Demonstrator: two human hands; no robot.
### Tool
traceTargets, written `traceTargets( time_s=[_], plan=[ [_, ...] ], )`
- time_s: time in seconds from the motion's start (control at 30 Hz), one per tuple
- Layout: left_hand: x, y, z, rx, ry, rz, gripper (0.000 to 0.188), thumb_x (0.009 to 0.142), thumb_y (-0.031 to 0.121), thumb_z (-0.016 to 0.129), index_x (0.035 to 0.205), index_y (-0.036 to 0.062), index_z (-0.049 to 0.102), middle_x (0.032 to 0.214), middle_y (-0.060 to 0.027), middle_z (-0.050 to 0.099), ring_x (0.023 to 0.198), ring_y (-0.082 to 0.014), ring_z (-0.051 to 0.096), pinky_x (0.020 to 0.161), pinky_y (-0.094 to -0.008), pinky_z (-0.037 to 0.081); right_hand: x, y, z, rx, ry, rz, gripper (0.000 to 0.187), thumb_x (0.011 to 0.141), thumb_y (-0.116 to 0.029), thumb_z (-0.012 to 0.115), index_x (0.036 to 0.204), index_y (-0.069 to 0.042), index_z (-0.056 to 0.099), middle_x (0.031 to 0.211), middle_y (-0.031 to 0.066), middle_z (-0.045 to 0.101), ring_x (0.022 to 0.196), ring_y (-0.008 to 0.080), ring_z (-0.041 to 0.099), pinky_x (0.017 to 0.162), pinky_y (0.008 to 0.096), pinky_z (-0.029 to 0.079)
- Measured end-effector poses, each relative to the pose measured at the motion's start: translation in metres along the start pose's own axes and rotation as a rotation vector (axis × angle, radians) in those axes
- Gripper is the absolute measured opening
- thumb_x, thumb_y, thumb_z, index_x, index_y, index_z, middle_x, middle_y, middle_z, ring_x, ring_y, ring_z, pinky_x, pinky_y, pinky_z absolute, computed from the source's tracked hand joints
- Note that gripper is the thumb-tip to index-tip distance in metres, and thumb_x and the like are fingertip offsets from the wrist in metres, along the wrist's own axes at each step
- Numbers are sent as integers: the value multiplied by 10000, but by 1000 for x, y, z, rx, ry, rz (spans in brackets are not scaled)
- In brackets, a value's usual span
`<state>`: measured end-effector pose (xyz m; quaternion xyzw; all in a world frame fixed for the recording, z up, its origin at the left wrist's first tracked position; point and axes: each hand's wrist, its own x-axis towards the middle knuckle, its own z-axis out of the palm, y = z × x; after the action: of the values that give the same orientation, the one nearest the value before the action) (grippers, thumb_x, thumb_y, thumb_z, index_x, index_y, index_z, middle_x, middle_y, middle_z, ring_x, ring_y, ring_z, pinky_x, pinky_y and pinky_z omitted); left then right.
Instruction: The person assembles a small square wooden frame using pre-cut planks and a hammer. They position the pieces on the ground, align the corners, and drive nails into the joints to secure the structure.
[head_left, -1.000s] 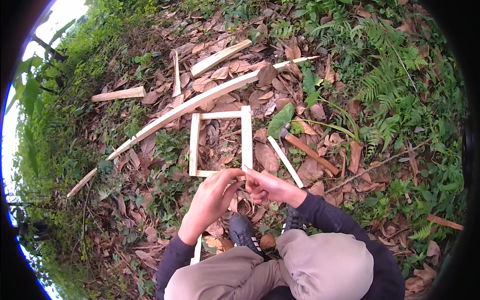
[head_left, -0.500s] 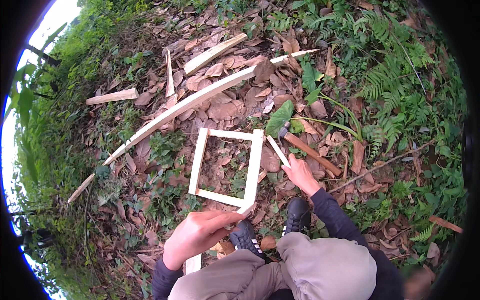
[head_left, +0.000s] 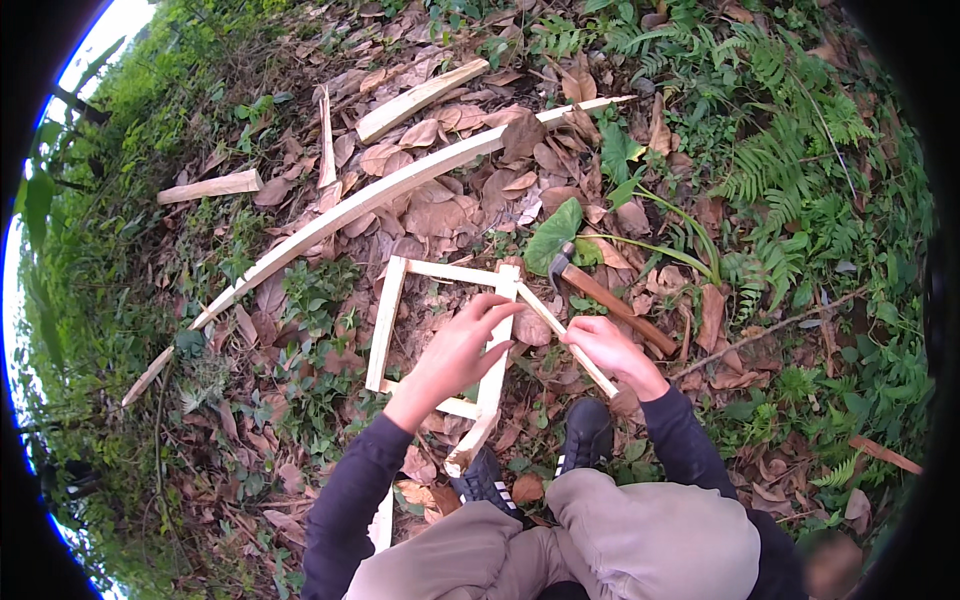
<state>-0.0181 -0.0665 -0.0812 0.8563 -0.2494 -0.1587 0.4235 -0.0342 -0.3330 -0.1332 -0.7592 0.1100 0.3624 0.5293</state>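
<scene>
While looking down on a pale four-sided frame [head_left: 386, 325] set flat on leaf litter [head_left: 432, 220], holds the left hand [head_left: 452, 348] open over its right rail [head_left: 492, 385], with fingers extended and thumb apart. Touches that rail or hovers just above it: hard to tell from this angle. Grips a thin stick [head_left: 590, 368] near its middle with the right hand [head_left: 614, 352] closed, slanting it beside the frame's top right corner. Angles both forearms inward in dark sleeves [head_left: 350, 505].

Has squared, cream-coloured strips in frame and stick alike, plus a short, rough-ended block [head_left: 470, 446] by the right rail's lower end. Has a hammer [head_left: 615, 303] close by on the right, brown-handled and dark-headed, near a broad green leaf [head_left: 553, 236]. Sees farther off a long, tapering beam [head_left: 400, 183], then two chunky split pieces [head_left: 424, 100] and a narrow sliver [head_left: 327, 145].
</scene>
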Motion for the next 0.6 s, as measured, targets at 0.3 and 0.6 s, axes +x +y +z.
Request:
traceTargets(
  time_s=[0.3, 0.6],
  plan=[
    [21, -32, 31, 119, 326, 121, 304, 826, 20, 684, 1123, 62, 636, 1092, -102, 645, 945, -285, 644, 809, -394, 538, 21, -1, -11, 433, -57, -36, 227, 998, -188, 499, 1032, 1, 618, 818, 21, 611, 705, 105, 592, 629, 267, 473],
    [-11, -70, 22, -626, 649, -417, 260, 1042, 171, 372, 1178, 10, 524, 903, -99, 729, 920, -226, 665, 843, -348, 506, 67, -9, 19, -18, 98, -244, 77, 978, -22, 549, 1004, -20, 477, 843, 97, 727, 630, 125, 672, 587, 299, 521]
  ],
)
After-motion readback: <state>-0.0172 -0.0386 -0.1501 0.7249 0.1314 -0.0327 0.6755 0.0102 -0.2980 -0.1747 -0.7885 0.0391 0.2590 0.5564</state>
